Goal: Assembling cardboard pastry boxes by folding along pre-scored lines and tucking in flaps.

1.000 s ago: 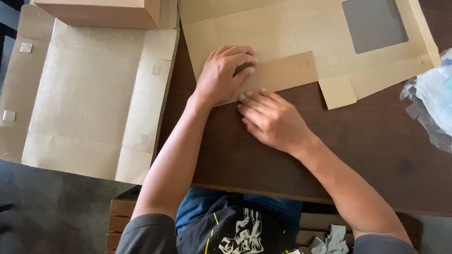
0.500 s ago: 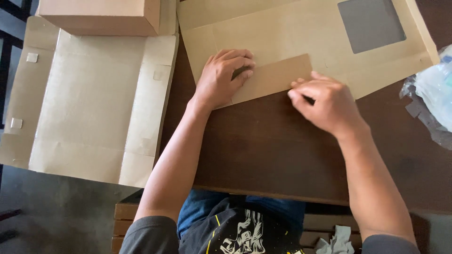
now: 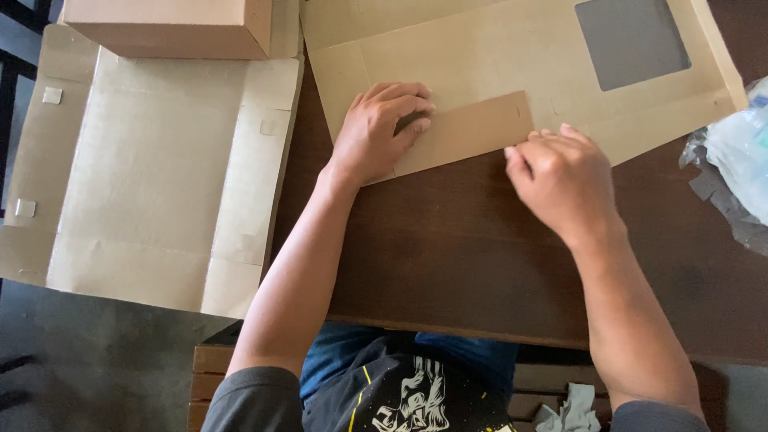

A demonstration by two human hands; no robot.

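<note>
a flat, unfolded cardboard box blank [image 3: 448, 48] with a square grey window [image 3: 632, 40] lies across the far side of the dark brown worktop [image 3: 448, 256]. a long narrow flap [image 3: 472, 128] on its near edge is folded over onto the blank, its darker brown face turned up.

the left hand [image 3: 380, 132] lies palm down on the left end of that flap, its fingers [image 3: 412, 104] curled and bent at the knuckles, the tips pressing into the cardboard; it grips nothing, only presses down. the right hand [image 3: 564, 180] sits at the flap's right end, just at the near edge of the blank, with its fingers [image 3: 552, 138] bunched close together and the tips touching the cardboard at the flap's corner. whether they pinch the edge or only push on it cannot be told.

to the left, another large flat cardboard sheet [image 3: 152, 176] overhangs the worktop's edge, with small pale adhesive squares along its side panels. a closed brown cardboard box [image 3: 168, 24] rests at its far end. at the right edge lies crumpled clear plastic wrapping [image 3: 736, 168]. the person wears a dark printed shirt and sits close to the worktop.
</note>
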